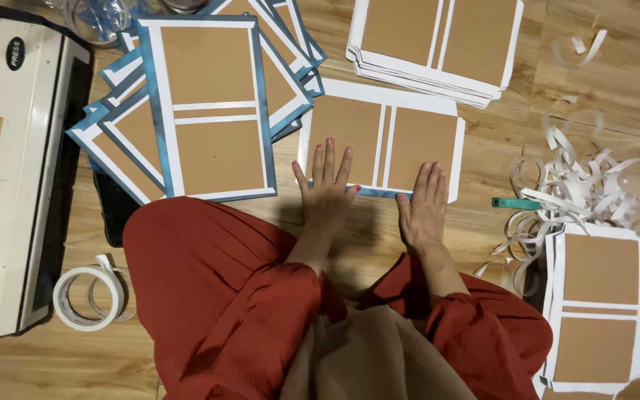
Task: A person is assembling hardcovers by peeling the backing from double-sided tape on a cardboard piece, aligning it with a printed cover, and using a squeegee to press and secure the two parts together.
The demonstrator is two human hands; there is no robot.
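The person sits on the wooden floor [379,244], red sleeves reaching forward, both hands flat on a board [379,141] lying straight ahead of the knees. The board is brown card in two panels, framed in white, with a thin blue strip [379,192] showing along its near edge.

The left hand [326,191] lies open, fingers spread, palm pressing down on the board's near left corner. The right hand [424,204] is open too, fingers together, resting flat on the board's near edge, close to its right corner. Neither hand grips anything; the blue strip runs between them, under the fingertips.

Left of the board, a loose fan of blue-edged boards [201,104] overlaps itself, its top sheet just beside the board's left edge. Beyond the board, a neat white-edged stack [438,44] sits with its near corner overlapping the board's far edge. To the board's right, well apart, white paper curls [572,185] lie heaped, a small green tool [516,203] at their near side. Another stack [601,304] lies nearer than the curls, to the right of the person's right sleeve.

Far left of the board stands a white machine [16,170], with tape rolls [90,298] beside its near end.
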